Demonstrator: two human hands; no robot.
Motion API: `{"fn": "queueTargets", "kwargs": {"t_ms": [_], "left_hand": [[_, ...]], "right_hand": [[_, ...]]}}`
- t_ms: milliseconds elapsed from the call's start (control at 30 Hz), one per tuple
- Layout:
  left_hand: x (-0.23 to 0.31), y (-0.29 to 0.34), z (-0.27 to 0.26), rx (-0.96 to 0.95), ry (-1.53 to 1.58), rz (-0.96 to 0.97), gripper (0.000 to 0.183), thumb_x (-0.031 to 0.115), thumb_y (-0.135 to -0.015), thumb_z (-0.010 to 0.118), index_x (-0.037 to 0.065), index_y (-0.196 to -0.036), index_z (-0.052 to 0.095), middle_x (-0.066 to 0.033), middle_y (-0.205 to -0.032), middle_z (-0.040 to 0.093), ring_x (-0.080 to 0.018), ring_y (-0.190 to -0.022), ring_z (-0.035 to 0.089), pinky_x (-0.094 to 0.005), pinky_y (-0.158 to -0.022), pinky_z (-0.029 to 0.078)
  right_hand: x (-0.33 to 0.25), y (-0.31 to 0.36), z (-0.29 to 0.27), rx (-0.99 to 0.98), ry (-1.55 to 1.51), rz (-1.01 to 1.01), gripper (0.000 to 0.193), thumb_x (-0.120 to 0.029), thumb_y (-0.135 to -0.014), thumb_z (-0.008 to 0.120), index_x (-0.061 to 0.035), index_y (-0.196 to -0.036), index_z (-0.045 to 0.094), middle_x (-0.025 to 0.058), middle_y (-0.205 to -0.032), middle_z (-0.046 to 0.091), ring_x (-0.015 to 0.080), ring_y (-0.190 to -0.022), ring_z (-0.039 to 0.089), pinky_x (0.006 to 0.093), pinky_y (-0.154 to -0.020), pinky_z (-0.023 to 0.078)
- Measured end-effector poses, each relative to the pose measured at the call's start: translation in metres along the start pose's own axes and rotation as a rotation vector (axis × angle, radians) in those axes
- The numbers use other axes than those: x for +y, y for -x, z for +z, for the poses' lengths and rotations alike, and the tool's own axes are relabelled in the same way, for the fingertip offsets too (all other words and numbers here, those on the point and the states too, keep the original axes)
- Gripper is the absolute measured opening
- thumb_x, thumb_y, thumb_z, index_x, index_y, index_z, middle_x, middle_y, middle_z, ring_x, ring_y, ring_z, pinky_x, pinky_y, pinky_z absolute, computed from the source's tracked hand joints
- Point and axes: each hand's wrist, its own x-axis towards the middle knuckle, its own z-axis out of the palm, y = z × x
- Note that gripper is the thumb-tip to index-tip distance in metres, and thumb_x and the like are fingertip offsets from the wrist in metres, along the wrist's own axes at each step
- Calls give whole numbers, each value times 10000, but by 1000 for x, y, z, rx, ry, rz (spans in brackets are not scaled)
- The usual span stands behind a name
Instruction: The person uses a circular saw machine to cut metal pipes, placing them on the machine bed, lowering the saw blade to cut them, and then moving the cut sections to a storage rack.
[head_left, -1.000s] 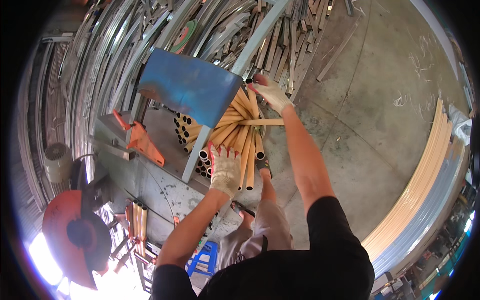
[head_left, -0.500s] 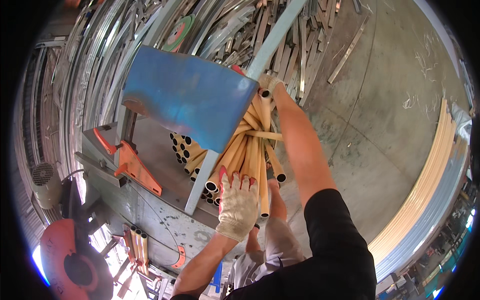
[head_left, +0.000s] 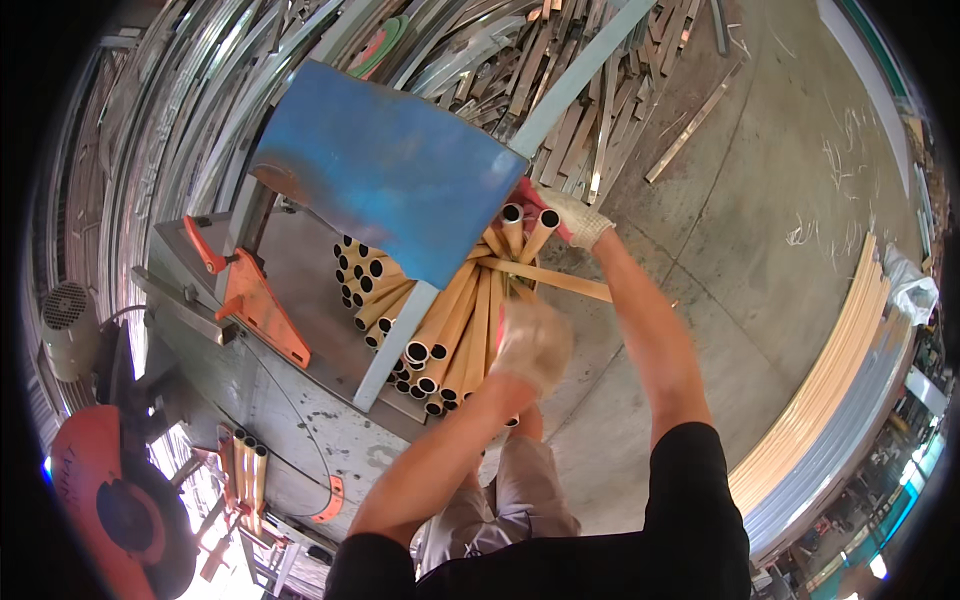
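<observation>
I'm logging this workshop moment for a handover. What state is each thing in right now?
Left hand: gloved, blurred, resting on the tan tubes.
Right hand: gloved, at the far tube ends.
Tan tubes: bundled, lying on the table, one crossways on top.
Blue plate: tilted, covering part of the tubes.
Orange clamp: lying on the grey table, untouched.
Orange cut-off saw: unattended, spin not discernible.
</observation>
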Motion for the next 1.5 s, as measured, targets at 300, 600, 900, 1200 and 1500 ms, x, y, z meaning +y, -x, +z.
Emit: {"fn": "queueTargets", "kwargs": {"t_ms": [300, 600, 900, 1200, 1500], "left_hand": [[-40, -102, -22, -103, 822, 365, 560, 237, -853, 618, 65, -1380, 540, -134, -1238, 668, -289, -1085, 654, -372, -894, 531], [8, -93, 25, 11, 19, 176, 264, 272, -824, 673, 51, -952, 740, -168, -973, 735, -318, -912, 718, -412, -772, 571], [-46, 47, 37, 164, -134, -152, 179, 125, -834, 595, 50, -946, 713, -119, -979, 710, -282, -1113, 637, -392, -933, 482], [-46, 52, 19, 96, -129, -123, 177, 127, -796, 608, 54, -910, 722, -131, -993, 714, -275, -1097, 627, -405, -981, 426], [-49, 59, 24, 226, -55, -121, 157, 150, -796, 645, 52, -903, 704, -113, -942, 698, -280, -1040, 635, -422, -973, 445]], "right_hand": [[-69, 8, -59, -211, -720, 590, 680, -565, -1021, 434, -36, -1445, 491, 84, -1471, 521, 212, -1295, 538, 363, -1099, 418], [-15, -9, -51, -243, -833, 544, 601, -531, -1041, 401, -84, -1425, 517, 105, -1364, 604, 212, -1188, 596, 384, -1001, 466], [-6, -113, 24, -39, -519, 687, 672, -604, -972, 431, -100, -1407, 525, 137, -1354, 595, 250, -1169, 606, 429, -1011, 456], [34, -128, 62, -42, -355, 295, 601, -508, -961, 465, -79, -1378, 530, 154, -1305, 607, 275, -1131, 617, 428, -980, 472], [-4, -71, 70, -174, -356, 258, 534, -413, -950, 498, -59, -1349, 535, 170, -1256, 619, 300, -1093, 627, 427, -949, 488]]}}
